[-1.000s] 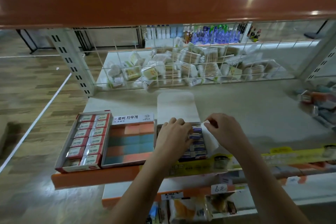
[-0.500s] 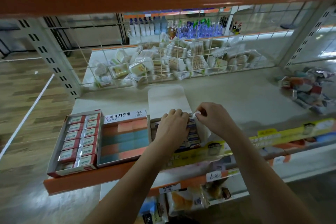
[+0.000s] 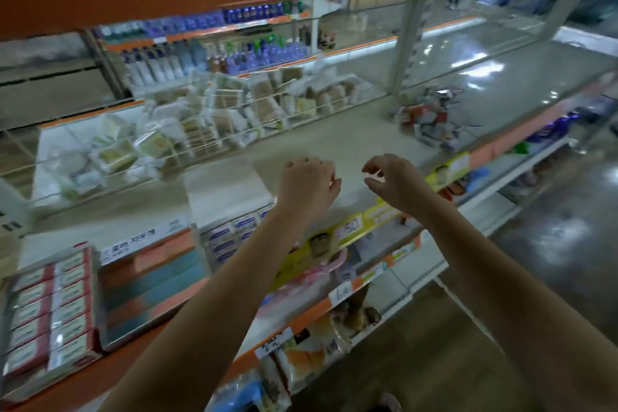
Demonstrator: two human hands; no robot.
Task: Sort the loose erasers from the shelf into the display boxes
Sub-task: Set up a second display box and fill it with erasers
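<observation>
Hands: left hand (image 3: 309, 182) and right hand (image 3: 396, 179) hover over the shelf (image 3: 334, 140), fingers loosely curled, holding nothing.
Loose erasers (image 3: 429, 119): heaped far right.
Display boxes (image 3: 230, 234): front left, under left forearm.
Behind: wire basket (image 3: 200, 124) of packets.
Writing: blurred.

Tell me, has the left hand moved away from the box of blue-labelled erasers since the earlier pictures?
Yes. The left hand has lifted off the box of blue-labelled erasers and now hovers above the bare shelf behind it, holding nothing.

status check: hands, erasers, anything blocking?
Left hand and right hand empty, fingers loosely curled, raised over the shelf. Loose erasers piled far right, untouched. Path along shelf unobstructed.
</observation>
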